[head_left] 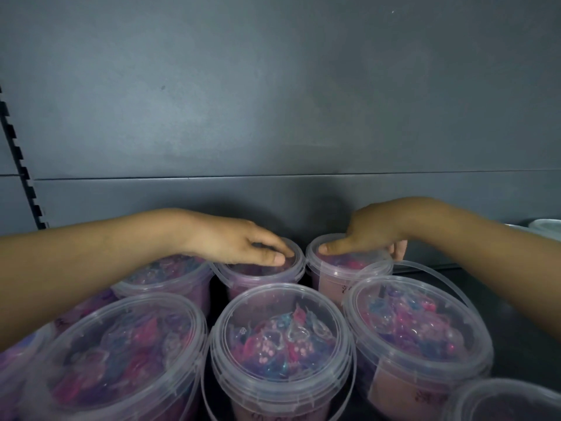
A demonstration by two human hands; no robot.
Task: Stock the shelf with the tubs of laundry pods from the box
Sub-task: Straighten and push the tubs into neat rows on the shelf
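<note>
Several clear tubs of pink and blue laundry pods stand on a dark shelf [516,323]. My left hand [243,244] lies palm down on the lid of a back-row tub [261,276], fingers spread over it. My right hand [370,235] clasps the lid of the neighbouring back tub [337,275], thumb on the near left rim and fingers curled over the far right rim. Closer to me stand a middle tub [282,344], a left tub [121,360] and a right tub [416,335]. The box is out of view.
A dark grey back panel [273,101] rises right behind the back row. A slotted upright [21,165] runs down the left side. Another tub's lid [504,402] shows at the bottom right corner. A pale object [546,227] sits at the far right.
</note>
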